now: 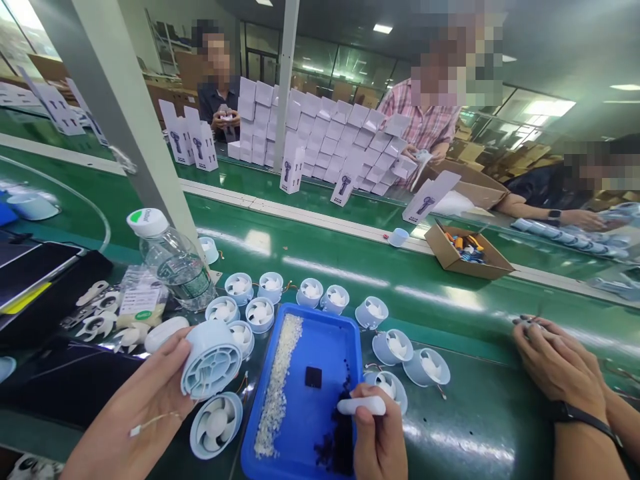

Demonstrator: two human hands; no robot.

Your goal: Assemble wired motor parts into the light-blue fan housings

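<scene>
- A green conveyor belt (450, 293) runs through an assembly hall, with other people at work beyond and to the right.
- The left hand (135, 407) holds a pale blue fan housing (210, 360), fingers wrapped narrowly round its rim, grille face turned toward the camera; keeping that face square to the tool would help.
- The right hand (380, 443) pinches a white pen-like tool (361, 405) between thumb and fingers, tip over the blue tray (320, 347).
- Just under that tip lie small dark parts (340, 433); a strip of white bits (280, 380) sits leftward. I judge a single piece should be picked cleanly.
- Beyond the fingers stand more fans (260, 312), a bottle (175, 260), and stacked white boxes (330, 137).
- A co-worker's hands (555, 363) rest far right.
</scene>
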